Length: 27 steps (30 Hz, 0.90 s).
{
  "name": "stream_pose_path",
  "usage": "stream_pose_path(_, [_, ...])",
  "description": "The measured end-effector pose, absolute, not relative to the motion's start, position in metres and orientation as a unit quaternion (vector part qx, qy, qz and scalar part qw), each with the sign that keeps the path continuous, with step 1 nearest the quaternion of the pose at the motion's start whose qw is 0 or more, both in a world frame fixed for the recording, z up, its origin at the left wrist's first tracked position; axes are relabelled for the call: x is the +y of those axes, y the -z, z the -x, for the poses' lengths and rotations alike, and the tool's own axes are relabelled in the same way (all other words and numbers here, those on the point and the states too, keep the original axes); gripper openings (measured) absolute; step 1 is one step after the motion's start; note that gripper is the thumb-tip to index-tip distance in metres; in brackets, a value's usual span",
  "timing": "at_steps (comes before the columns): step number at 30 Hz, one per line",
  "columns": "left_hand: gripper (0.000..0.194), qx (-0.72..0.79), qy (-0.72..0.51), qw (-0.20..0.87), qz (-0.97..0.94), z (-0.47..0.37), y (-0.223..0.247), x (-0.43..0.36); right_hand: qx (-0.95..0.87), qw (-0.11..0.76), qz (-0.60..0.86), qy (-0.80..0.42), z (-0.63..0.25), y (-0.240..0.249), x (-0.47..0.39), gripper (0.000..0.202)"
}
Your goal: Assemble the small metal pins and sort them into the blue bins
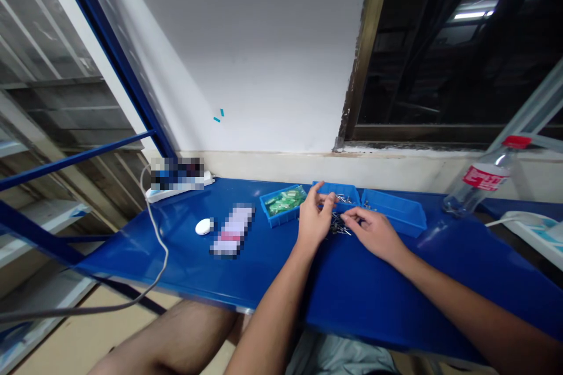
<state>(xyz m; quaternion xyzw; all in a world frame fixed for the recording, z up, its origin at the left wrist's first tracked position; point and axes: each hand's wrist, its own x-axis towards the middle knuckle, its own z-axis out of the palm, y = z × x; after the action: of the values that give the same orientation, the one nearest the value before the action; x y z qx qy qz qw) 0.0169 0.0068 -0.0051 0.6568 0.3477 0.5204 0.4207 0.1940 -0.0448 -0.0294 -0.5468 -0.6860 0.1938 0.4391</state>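
1. Pieces of metal (341, 225) are left loose, piled on the worktop (185, 269) before the middle tray (341, 188).
2. Similar pieces (344, 198) are held in that tray; work is judged partly done.
3. Left hand (314, 218) is half-curled, right hand (376, 231) pinched at the pile; grip contents cannot be told.

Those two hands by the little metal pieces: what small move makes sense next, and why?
Probably pinch one piece from the loose pile with the right hand, because it reaches to the pile's edge, while the left hand is raised close by. Whether either holds a piece is too small to tell.
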Motion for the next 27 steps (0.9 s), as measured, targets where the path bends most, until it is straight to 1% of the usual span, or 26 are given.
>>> stream_pose_path(2, [0.053,0.347,-0.518,0.416,-0.662,-0.017,0.006,0.007,-0.747,0.408,0.511,-0.120,-0.192,0.031,-0.046,0.025])
stream_pose_path(3, [0.053,0.346,-0.517,0.416,-0.663,-0.016,0.007,0.007,-0.768,0.394,0.496,-0.094,-0.192,0.032,-0.046,0.022])
stream_pose_path(5, [0.052,0.349,-0.513,0.417,-0.664,-0.016,0.007,0.007,-0.791,0.373,0.480,-0.066,-0.193,0.036,-0.043,0.026])
stream_pose_path(8, [0.050,0.351,-0.506,0.423,-0.664,-0.016,0.007,0.008,-0.806,0.354,0.470,-0.065,-0.197,0.042,-0.039,0.033])
stream_pose_path(16, [0.048,0.344,-0.505,0.427,-0.667,-0.017,0.009,0.009,-0.786,0.383,0.479,-0.078,-0.201,0.041,-0.038,0.025])
stream_pose_path(20, [0.045,0.351,-0.490,0.419,-0.679,-0.017,0.006,0.006,-0.762,0.417,0.492,-0.061,-0.198,0.036,-0.041,0.021])
stream_pose_path(24, [0.041,0.362,-0.470,0.390,-0.704,-0.017,0.004,0.005,-0.744,0.452,0.489,-0.054,-0.195,0.028,-0.046,0.023])
stream_pose_path(27, [0.034,0.357,-0.452,0.352,-0.738,-0.017,0.004,0.004,-0.711,0.491,0.499,-0.066,-0.194,0.024,-0.049,0.021])
